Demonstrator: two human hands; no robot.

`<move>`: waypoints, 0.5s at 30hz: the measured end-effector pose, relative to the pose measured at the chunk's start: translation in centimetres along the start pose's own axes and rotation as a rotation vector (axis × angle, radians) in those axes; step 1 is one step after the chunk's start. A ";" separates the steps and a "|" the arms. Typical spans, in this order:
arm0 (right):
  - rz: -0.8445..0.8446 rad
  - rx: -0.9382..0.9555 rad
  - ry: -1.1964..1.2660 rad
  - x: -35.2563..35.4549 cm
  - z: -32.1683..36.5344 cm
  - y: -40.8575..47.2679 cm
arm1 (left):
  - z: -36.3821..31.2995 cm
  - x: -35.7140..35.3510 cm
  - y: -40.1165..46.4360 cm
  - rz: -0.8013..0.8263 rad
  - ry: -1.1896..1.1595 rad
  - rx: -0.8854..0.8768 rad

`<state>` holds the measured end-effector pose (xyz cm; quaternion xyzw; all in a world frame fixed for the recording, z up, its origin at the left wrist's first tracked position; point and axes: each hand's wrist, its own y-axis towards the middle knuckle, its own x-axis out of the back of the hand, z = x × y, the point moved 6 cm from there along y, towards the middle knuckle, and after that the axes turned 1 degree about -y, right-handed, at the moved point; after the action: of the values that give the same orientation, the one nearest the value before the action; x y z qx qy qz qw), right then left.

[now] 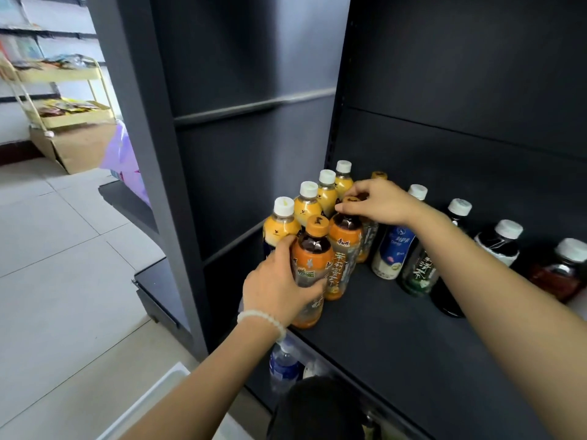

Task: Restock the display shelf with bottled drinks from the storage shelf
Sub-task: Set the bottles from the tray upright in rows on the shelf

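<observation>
Left hand (276,289): grip closed around the body of the front orange-capped tea bottle (309,268), fingers wrapped over the label, thumb side toward the shelf's front edge. The bottle stands upright at the front-left corner of the shelf (397,338), its base on the board just inside the front edge. A white bead bracelet (263,320) sits on that wrist.

Right hand (379,201): fingertips pinched on the orange cap of the second tea bottle (344,249), directly behind and touching the first. Narrow grip from above, bottle upright.

Outward: more orange-capped tea bottles continue this row toward the back panel, partly hidden by the right hand. Along the left edge, a row of four yellow juice bottles (282,223) with white caps runs front to back, tight against the tea row. Toward the right edge, a white milk-drink bottle (394,249), a green-labelled tea bottle (419,274), then dark drinks with white caps (498,239), each standing apart from the next in a loose line near the back.

Progress, as judged: left corner is well filled, two rows packed; both hands look to be seating or straightening the tea row, not carrying. The broad front and middle of the board is bare, and the right-hand drinks stand one deep, so much stocking appears left. The shelf above shows no bottles. A blue-labelled water bottle (284,366) shows on the level below, by the front-left corner.
</observation>
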<state>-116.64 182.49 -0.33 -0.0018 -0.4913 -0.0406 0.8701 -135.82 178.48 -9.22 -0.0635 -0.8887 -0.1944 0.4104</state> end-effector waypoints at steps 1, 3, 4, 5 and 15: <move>0.005 0.007 -0.013 0.1 0.1 -0.1 | -0.3 0.5 0.1 -0.028 0.013 -0.021; -0.016 0.023 -0.020 0.1 0.4 -0.2 | -1.3 1.4 0.3 -0.075 0.040 -0.088; -0.032 0.026 -0.018 0.1 0.4 -0.3 | -1.8 1.9 0.5 -0.091 0.051 -0.120; -0.051 0.024 -0.019 0.1 0.5 -0.5 | -2.3 2.3 0.7 -0.100 0.062 -0.144; -0.141 -0.007 -0.023 0.0 1.0 -1.4 | -4.7 4.6 5.7 0.105 0.269 -0.160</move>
<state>-117.59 181.14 0.12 0.0292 -0.5001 -0.1036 0.8593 -133.93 181.65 -1.26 -0.1157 -0.8029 -0.2496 0.5289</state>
